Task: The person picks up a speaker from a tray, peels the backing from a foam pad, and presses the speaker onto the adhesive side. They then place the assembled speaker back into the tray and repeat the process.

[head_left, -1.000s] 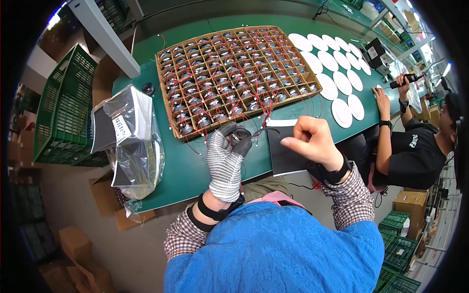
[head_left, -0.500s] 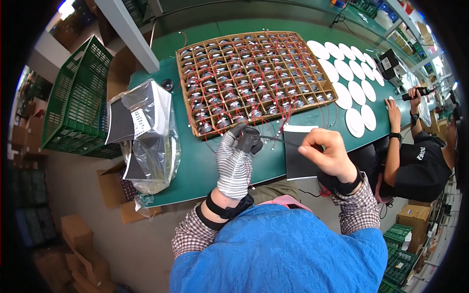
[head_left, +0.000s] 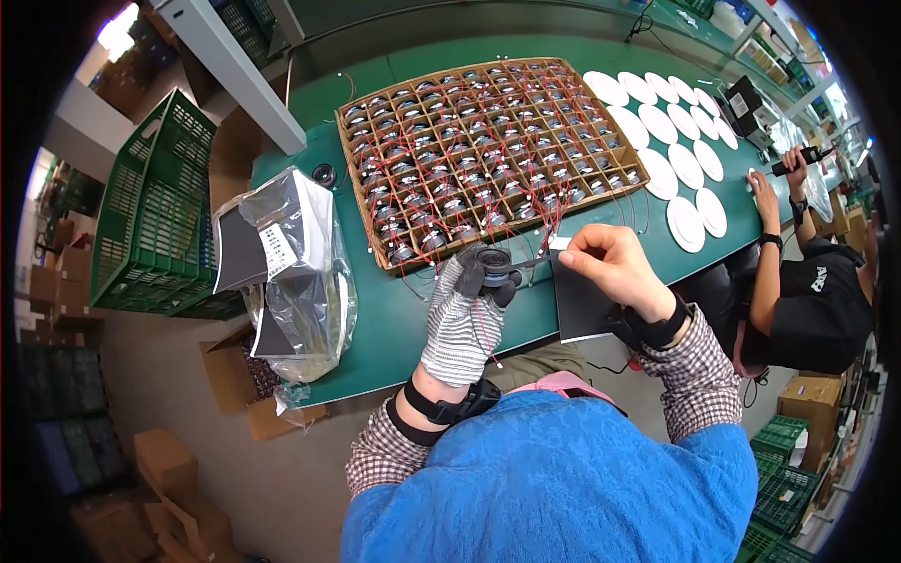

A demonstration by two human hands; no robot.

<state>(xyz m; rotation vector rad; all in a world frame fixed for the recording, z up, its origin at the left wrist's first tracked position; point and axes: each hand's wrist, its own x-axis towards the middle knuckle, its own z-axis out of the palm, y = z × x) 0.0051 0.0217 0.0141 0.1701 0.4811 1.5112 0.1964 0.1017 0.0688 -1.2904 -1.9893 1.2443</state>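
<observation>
My left hand (head_left: pixel 472 296), in a striped glove with black fingertips, grips a small round speaker (head_left: pixel 493 260) with its black round face up. Thin red wire hangs down past the glove. My bare right hand (head_left: pixel 610 267) is to the right, thumb and forefinger pinched together. A thin black strip (head_left: pixel 533 264) runs from the speaker's edge towards that pinch; its far end is hidden by the fingers. Under the right hand lies a black sheet (head_left: pixel 580 308) with a white edge. Just beyond both hands is a divided cardboard tray (head_left: pixel 383 266) of speakers with red wires.
White discs (head_left: pixel 686 166) lie in rows right of the tray. A plastic bag with black sheets (head_left: pixel 305 249) and a loose round black part (head_left: pixel 323 174) are on the left. A co-worker (head_left: pixel 770 202) holds a power screwdriver at the right. Green crates (head_left: pixel 141 225) stand left.
My right hand has moved slightly left and up, closer to the speaker. The speaker's face is turned more upward in my left hand, which has shifted slightly right.
</observation>
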